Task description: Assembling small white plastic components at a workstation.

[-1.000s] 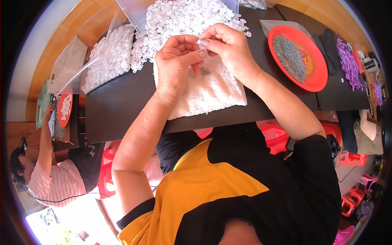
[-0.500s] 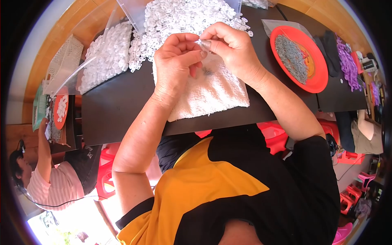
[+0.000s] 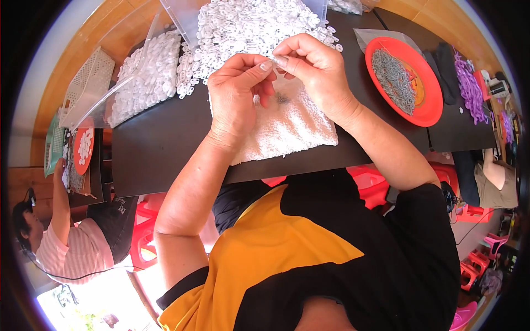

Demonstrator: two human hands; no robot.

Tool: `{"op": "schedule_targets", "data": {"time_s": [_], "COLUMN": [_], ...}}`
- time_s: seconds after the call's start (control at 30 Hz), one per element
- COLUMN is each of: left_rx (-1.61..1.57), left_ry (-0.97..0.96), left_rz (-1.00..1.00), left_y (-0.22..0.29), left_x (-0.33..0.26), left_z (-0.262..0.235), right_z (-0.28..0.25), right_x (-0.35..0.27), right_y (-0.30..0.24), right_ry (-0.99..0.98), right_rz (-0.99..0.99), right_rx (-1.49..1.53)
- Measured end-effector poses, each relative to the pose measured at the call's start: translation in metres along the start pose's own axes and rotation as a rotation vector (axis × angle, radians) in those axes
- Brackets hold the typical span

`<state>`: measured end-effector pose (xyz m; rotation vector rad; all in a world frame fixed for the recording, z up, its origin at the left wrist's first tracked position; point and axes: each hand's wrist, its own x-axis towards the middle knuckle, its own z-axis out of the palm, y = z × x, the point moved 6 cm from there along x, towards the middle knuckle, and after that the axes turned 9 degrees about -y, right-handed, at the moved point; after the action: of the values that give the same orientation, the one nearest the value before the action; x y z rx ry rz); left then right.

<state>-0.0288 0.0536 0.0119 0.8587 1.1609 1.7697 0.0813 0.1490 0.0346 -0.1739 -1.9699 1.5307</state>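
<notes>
Both my hands are raised over a white towel, their fingertips almost meeting. Thumb and forefinger are pressed together on my left hand, and whatever lies between them is too small to make out. My right hand pinches too, with its thumb against the bent forefinger; what it grips is hidden by the fingers. On the towel below lies a little cluster of thin grey pieces. Just beyond my hands spreads a large heap of small white oval plastic pieces.
To the right stands a red plate of small grey metal pieces. A clear bag of white pieces lies at the left. Purple strands hang farther right. Another person sits at the left by a red dish.
My left hand has shifted slightly down, and its thumb has closed against the forefinger. The right hand has moved a little lower, still pinching.
</notes>
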Motion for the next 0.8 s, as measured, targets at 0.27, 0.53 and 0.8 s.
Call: {"op": "schedule_targets", "data": {"time_s": [0.27, 0.53, 0.8], "left_rx": [-0.005, -0.080, -0.048], "left_ry": [-0.052, 0.011, 0.033], "left_rz": [0.043, 0.009, -0.004], "left_y": [0.004, 0.001, -0.001], "left_x": [-0.003, -0.002, -0.004], "left_z": [0.008, -0.001, -0.003], "right_z": [0.002, 0.006, 0.006], "right_x": [-0.001, -0.002, -0.002], "right_y": [0.000, 0.001, 0.003], "right_ry": [0.023, -0.010, -0.009], "right_rz": [0.006, 0.022, -0.044], "right_rx": [0.072, 0.030, -0.174]}}
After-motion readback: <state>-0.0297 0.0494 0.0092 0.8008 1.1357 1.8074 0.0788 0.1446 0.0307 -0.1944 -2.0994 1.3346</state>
